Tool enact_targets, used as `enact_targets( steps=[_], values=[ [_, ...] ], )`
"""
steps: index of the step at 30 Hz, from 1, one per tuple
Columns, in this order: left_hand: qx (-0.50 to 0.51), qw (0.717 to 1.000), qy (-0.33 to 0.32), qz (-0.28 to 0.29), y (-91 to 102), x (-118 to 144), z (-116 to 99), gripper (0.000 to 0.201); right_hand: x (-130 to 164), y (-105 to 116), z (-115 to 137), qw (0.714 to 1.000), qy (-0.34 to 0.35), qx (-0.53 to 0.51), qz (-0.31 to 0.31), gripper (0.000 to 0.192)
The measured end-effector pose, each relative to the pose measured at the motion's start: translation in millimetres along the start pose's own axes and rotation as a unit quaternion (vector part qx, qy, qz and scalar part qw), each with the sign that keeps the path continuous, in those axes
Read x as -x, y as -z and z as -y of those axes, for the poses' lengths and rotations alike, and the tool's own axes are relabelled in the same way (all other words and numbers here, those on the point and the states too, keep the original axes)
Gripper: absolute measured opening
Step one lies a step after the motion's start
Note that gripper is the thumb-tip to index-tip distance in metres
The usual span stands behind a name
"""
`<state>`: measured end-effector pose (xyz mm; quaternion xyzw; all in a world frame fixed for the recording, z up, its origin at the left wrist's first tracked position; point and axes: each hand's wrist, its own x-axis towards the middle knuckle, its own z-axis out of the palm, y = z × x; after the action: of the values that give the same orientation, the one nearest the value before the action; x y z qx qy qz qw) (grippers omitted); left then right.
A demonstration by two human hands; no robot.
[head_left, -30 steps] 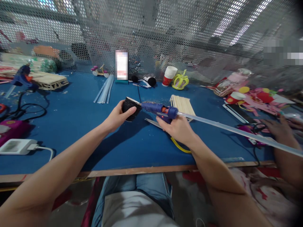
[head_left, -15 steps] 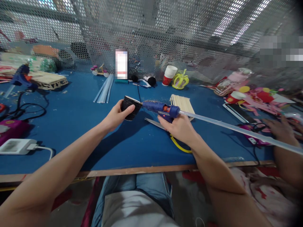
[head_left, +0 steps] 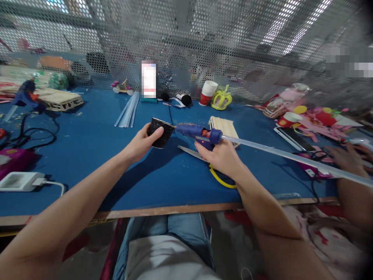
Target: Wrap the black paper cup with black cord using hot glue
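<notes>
2 hands, left hand (head_left: 139, 143) gripping black cup (head_left: 159, 133), right hand (head_left: 222, 156) gripping glue gun (head_left: 201, 134)

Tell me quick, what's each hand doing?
Left hand: closed around the black cup.
Right hand: closed on the blue glue gun, nozzle at the cup.

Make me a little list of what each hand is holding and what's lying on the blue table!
left hand: grips a small black cup, lifted off the table
right hand: grips a blue glue gun
glue gun nozzle: at the cup's rim
glue stick: long, clear, juts out of the gun's back
table: blue top, wooden front edge
behind the gun: stack of wooden sticks
far side: red and white paper cups, yellow crown
right edge: another person's hand
</notes>
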<state>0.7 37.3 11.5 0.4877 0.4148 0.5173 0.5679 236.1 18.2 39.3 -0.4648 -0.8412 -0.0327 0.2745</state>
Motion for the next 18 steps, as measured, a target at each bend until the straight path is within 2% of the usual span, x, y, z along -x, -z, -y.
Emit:
enact_targets(
  steps=[13, 18],
  values=[
    [-0.002, 1.000, 0.008, -0.009, -3.3, 0.4, 0.4, 0.051, -0.5, -0.4, 2.9, 0.999, 0.012, -0.030, -0.010, 0.028],
    [-0.023, 1.000, -0.013, -0.001, -3.5, 0.5, 5.1, 0.051, -1.0, -3.8, 5.0, 0.998, -0.006, -0.059, -0.010, 0.027]
  ],
)
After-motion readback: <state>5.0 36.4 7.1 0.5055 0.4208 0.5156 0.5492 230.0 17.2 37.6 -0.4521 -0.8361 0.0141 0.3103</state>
